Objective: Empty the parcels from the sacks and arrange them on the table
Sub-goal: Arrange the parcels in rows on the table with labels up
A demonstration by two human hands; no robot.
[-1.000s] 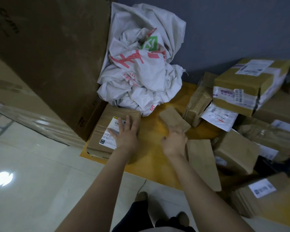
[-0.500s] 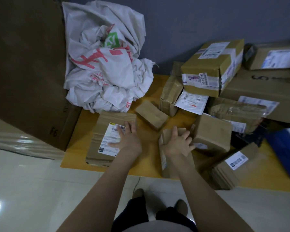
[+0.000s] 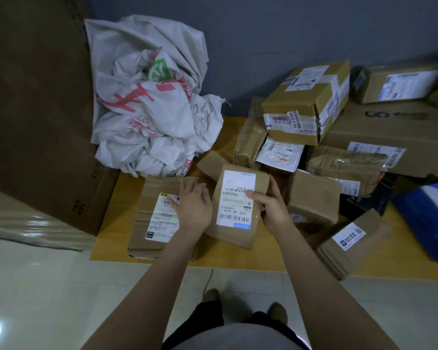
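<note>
Yellow desk [image 3: 228,132] against a grey wall [image 3: 263,46], over a pale tiled floor [image 3: 48,286]. The right hand [image 3: 273,210] grips a labelled parcel [image 3: 235,198]; the left hand [image 3: 194,208] rests straight-fingered against it.

Dim, soft, wide-angle edge distortion.

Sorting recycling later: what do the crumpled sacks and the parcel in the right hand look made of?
The crumpled sacks: likely woven plastic, matte white, red print, stiff creases. The parcel in the right hand: brown paper or cardboard, matte, with a white printed label.
</note>
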